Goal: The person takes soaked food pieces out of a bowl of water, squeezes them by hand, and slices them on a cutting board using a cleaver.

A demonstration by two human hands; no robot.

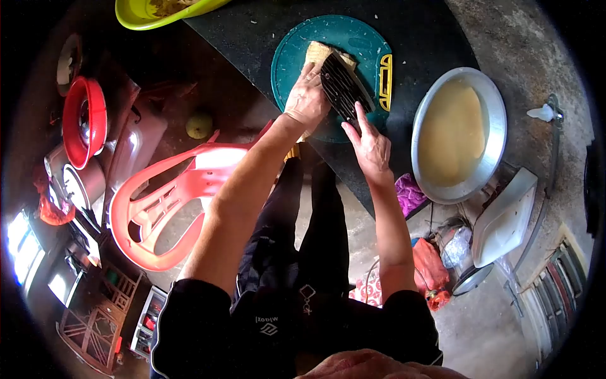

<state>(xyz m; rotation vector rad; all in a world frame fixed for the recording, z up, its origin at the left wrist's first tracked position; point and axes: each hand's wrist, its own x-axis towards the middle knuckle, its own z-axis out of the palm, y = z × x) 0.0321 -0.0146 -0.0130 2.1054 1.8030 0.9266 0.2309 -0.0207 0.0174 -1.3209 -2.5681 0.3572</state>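
The fingers of the left hand (308, 102) lie close together on a pale yellowish piece (317, 52), pressing near the dark cleaver (344, 88); their tips are partly hidden, so I cannot tell how firmly they grip. The right hand (372, 150) holds the cleaver at its near end, index finger stretched along it and thumb beside; the grip itself is mostly covered. The ridged, dark blade leans over the piece, hiding part of it. Both lie over a round teal board (287, 72) with a yellow handle (386, 82) at its right, set on a black surface (435, 38). To the right stands a wide metal basin (496, 134) of cloudy tan liquid, with a purple cloth (409, 193) just beside its lower left. At the upper left is a yellow-green tub (135, 16); beyond the left forearm, a pinkish-red plastic chair (214, 159) stands on the floor, and farther left, a red bowl (71, 126).
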